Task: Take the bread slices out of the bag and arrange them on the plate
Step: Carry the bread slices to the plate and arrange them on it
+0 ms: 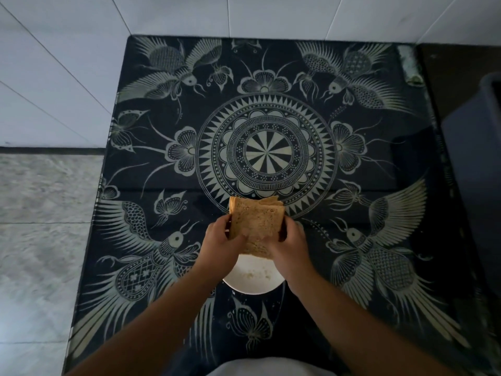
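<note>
A stack of brown bread slices is held in the air between both hands, just above the far edge of a white plate. My left hand grips the stack's left side. My right hand grips its right side. The plate sits on the table near me, with crumbs on it and no slices lying flat that I can see. No bag is visible around the bread; it is too dim to tell whether a clear wrapper covers it.
The table is covered by a dark cloth with pale bird, butterfly and mandala patterns under glass. A dark grey container stands at the right edge. White wall tiles lie behind and floor to the left.
</note>
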### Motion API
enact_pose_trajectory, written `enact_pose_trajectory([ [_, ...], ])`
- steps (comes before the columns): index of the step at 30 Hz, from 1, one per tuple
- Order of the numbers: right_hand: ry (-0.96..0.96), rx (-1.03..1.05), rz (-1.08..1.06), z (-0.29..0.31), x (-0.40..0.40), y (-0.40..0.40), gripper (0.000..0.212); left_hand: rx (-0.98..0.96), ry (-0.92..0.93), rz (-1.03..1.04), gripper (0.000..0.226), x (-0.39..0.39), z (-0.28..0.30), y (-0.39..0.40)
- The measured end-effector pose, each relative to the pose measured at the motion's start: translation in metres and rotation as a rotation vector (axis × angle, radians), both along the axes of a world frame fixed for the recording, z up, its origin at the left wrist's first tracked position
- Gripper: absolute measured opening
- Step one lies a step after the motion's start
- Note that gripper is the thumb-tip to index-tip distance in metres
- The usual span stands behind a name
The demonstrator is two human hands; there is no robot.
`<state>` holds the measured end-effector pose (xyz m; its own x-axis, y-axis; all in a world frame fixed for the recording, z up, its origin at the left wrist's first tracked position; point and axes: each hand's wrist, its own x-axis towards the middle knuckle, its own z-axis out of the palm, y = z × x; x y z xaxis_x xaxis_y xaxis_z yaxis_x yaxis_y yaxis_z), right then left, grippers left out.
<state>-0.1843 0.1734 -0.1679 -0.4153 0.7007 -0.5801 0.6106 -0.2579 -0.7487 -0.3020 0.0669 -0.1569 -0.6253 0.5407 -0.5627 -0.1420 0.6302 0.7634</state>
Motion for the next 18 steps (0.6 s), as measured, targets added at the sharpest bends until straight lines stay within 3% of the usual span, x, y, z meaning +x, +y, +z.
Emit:
enact_pose_trajectory([
  [4,0.004,0.129,0.081,-0.002,0.008,-0.009,0.063,0.016,-0.022,0.036,0.044,0.011,0.001,-0.011],
  [9,-0.037,0.097,0.108,-0.005,0.015,-0.014,0.064,0.009,-0.038,0.029,0.058,0.021,0.004,-0.019],
  [18,-0.037,0.069,0.109,-0.002,0.013,-0.010,0.062,-0.001,0.018,-0.010,0.048,0.016,-0.002,-0.013],
])
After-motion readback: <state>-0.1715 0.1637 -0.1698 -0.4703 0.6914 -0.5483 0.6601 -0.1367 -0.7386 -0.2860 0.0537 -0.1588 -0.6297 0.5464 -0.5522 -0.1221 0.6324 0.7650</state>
